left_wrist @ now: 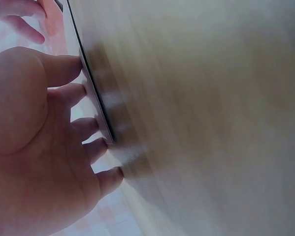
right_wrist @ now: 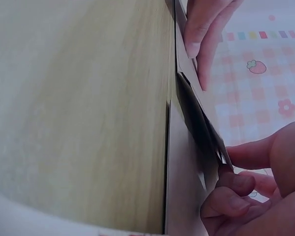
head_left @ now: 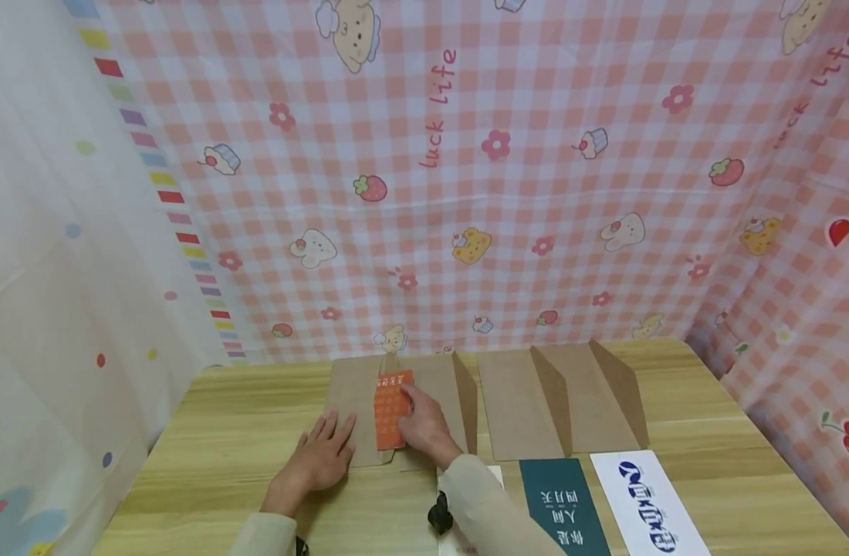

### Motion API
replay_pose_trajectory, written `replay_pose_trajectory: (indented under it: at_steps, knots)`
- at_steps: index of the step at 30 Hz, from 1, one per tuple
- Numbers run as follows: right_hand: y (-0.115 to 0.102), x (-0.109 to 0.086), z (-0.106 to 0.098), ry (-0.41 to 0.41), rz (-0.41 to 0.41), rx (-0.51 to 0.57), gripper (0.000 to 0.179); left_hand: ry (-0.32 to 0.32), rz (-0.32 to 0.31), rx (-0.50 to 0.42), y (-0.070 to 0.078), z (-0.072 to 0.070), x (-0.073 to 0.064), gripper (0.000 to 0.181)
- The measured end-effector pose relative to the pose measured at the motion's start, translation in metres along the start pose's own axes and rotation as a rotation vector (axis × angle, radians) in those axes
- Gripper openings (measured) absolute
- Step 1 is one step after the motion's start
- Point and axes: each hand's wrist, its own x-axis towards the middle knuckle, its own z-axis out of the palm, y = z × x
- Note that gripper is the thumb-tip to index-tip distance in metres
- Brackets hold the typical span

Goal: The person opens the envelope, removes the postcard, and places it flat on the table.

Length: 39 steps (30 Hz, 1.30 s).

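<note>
At the left of the row, a brown kraft-paper envelope (head_left: 353,386) lies on the table. My left hand (head_left: 323,455) rests on its near left part, fingers extended; the left wrist view has the fingertips on the paper edge. An orange card (head_left: 392,409) with pale writing sits at the envelope's right side. My right hand (head_left: 427,423) pinches the card's right edge between thumb and fingers. The right wrist view shows that pinch from below, with the right fingers (right_wrist: 231,196) partly under a raised paper edge. Whether the card's left edge is inside the envelope, I cannot tell.
More kraft envelopes with raised flaps stand to the right, including a third one (head_left: 518,409) and a far right one (head_left: 594,401). Nearer lie a dark teal card (head_left: 559,494), a white card with blue characters (head_left: 619,510), and a pale card partly under my right sleeve.
</note>
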Motion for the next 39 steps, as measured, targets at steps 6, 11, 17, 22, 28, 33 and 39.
replay_pose_trajectory:
  at_steps: [6, 11, 17, 22, 28, 33, 39]
  knots:
    - [0.003, 0.000, -0.004, -0.044, -0.013, 0.006, 0.063, -0.010, -0.002, 0.001, 0.001, -0.001, 0.000, 0.052]
    - [0.006, 0.000, -0.006, -0.055, -0.026, 0.011, 0.062, -0.025, -0.010, -0.003, 0.000, -0.002, 0.000, 0.053]
    - [0.007, -0.001, -0.009, -0.082, -0.013, 0.032, 0.062, -0.024, -0.007, 0.011, 0.000, -0.001, 0.001, 0.053]
    - [0.008, -0.001, -0.010, -0.076, -0.008, 0.010, 0.062, -0.016, 0.001, 0.008, 0.001, -0.002, 0.000, 0.052]
    - [0.008, -0.001, -0.011, -0.063, -0.008, -0.015, 0.062, -0.018, -0.001, 0.015, 0.002, -0.003, -0.001, 0.052]
    - [0.008, -0.003, -0.013, -0.060, -0.009, -0.018, 0.062, -0.025, -0.006, 0.019, 0.002, -0.002, 0.000, 0.053]
    - [0.009, -0.004, -0.016, -0.060, -0.016, -0.006, 0.063, -0.032, -0.016, 0.027, 0.000, 0.000, 0.003, 0.053]
